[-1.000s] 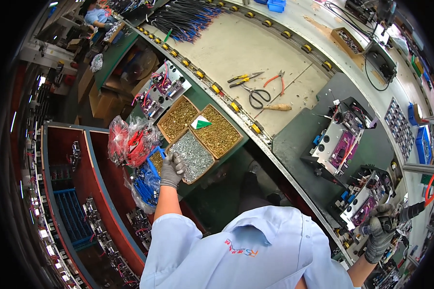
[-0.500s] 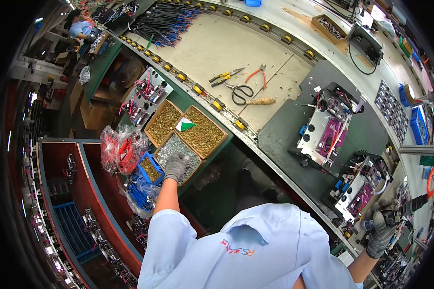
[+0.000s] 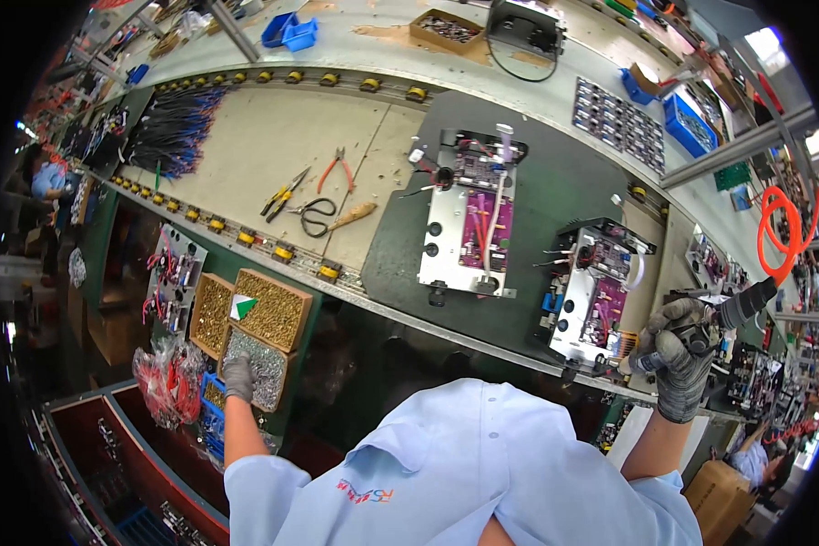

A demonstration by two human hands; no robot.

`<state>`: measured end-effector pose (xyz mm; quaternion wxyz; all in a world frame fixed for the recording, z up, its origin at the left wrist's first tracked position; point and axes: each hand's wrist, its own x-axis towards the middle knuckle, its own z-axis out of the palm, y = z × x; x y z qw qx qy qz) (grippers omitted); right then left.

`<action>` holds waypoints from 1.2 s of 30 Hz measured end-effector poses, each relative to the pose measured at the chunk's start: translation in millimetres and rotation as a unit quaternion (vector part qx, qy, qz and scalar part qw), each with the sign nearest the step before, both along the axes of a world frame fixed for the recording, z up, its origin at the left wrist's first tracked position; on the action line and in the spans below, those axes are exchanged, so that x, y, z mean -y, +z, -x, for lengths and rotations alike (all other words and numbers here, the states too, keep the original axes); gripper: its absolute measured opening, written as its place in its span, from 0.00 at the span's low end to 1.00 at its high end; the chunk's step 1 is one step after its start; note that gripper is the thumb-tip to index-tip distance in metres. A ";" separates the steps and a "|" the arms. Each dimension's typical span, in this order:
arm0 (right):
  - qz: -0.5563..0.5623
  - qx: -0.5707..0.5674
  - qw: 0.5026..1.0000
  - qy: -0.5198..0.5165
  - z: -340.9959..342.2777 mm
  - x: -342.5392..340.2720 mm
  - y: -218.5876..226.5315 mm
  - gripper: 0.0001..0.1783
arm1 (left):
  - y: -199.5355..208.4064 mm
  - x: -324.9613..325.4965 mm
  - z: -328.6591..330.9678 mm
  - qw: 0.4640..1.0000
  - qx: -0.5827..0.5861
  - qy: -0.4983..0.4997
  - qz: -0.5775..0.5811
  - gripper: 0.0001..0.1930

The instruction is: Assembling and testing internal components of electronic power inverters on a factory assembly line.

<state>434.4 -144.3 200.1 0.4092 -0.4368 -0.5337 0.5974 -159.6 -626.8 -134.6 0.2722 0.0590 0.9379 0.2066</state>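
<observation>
My left hand (image 3: pixel 238 379), in a grey glove, is at the near left edge of a box of small silver screws (image 3: pixel 266 369). Its fingers look drawn together; what they hold, if anything, is hidden. On the far right my gloved right hand (image 3: pixel 681 371) is wrapped round a black power screwdriver (image 3: pixel 746 304) fed by an orange coiled hose (image 3: pixel 775 238). Close to it lies a metal unit with a purple circuit board (image 3: pixel 601 305). A second such unit (image 3: pixel 471 223) rests farther left on the dark green mat (image 3: pixel 387 259).
Boxes of brass-coloured parts (image 3: pixel 278 314) adjoin the screws, with bagged red parts (image 3: pixel 168 382) to their left. Pliers (image 3: pixel 337 171), scissors (image 3: pixel 317 218) and a bundle of black-and-blue cables (image 3: pixel 173 132) lie across the roller rail (image 3: pixel 246 237). A red-brown rack (image 3: pixel 123 464) stands lower left.
The view has turned toward the right, so the bench and bins appear farther left. My left hand has shifted to the screw box's near left edge. The right hand still grips the screwdriver.
</observation>
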 end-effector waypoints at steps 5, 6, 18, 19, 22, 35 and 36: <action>0.018 -0.184 0.982 0.027 -32.7 -22.1 2.0 0.25 | 179.7 -171.0 -114.2 0.816 0.347 0.150 -0.438 0.12; 0.003 -0.209 0.978 0.006 -30.2 -25.9 3.4 0.25 | 212.4 -203.5 -151.3 0.840 0.321 0.120 -0.420 0.15; -0.124 -0.388 0.912 0.039 -2.2 -12.9 12.3 0.26 | 230.8 -411.6 -352.1 0.712 0.605 -0.153 -0.321 0.19; -0.123 -0.395 0.910 0.037 -4.6 -12.5 10.5 0.26 | 228.0 -414.2 -355.6 0.691 0.629 -0.146 -0.324 0.19; -0.131 -0.392 0.910 0.026 -10.9 -11.0 5.7 0.26 | 227.1 -419.6 -364.5 0.675 0.653 -0.139 -0.313 0.18; -0.170 -0.367 0.914 0.039 -5.2 -10.4 -12.9 0.25 | 233.4 -427.6 -393.9 0.705 0.623 -0.089 -0.328 0.17; -0.169 -0.363 0.915 0.041 -3.5 -10.6 -11.4 0.25 | 236.7 -429.0 -399.1 0.758 0.545 -0.115 -0.339 0.17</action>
